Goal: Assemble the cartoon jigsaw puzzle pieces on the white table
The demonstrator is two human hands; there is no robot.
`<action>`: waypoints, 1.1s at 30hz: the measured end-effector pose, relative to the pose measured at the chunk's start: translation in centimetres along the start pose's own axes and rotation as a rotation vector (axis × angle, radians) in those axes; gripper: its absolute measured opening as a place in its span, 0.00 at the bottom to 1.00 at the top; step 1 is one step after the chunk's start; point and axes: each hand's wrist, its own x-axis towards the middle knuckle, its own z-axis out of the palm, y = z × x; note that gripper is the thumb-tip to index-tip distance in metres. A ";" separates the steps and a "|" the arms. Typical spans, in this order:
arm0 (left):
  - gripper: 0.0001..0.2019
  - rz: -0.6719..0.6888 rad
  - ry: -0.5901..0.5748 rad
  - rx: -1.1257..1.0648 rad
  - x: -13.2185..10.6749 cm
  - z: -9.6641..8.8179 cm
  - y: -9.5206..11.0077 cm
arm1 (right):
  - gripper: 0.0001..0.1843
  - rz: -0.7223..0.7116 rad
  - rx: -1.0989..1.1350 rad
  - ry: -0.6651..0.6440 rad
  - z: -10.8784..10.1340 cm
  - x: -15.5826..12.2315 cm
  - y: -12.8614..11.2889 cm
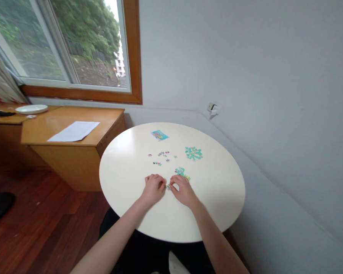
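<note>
Small jigsaw puzzle pieces (pixel 168 187) lie between my two hands, low over the white round table (pixel 122 175). My left hand (pixel 154 186) is closed in a pinch at their left side. From the right, my right hand (pixel 182 187) pinches at the same pieces with thumb and forefinger. Just beyond my right hand sits a cluster of teal and yellow puzzle pieces (pixel 180 172). Farther off are a larger heap of teal pieces (pixel 193 153) and several scattered pink and multicoloured pieces (pixel 163 153). A colourful picture card (pixel 159 135) rests near the far edge.
A wooden desk (pixel 111 125) stands left of the table, with white paper (pixel 74 131) and a white plate (pixel 32 109) on it. The wall (pixel 263 114) runs close along the right, with a plugged socket (pixel 213 108). A window (pixel 82 45) is behind.
</note>
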 end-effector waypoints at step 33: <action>0.09 -0.009 0.014 -0.015 0.0 0.0 0.0 | 0.02 0.002 0.006 -0.006 -0.2 -0.1 -0.3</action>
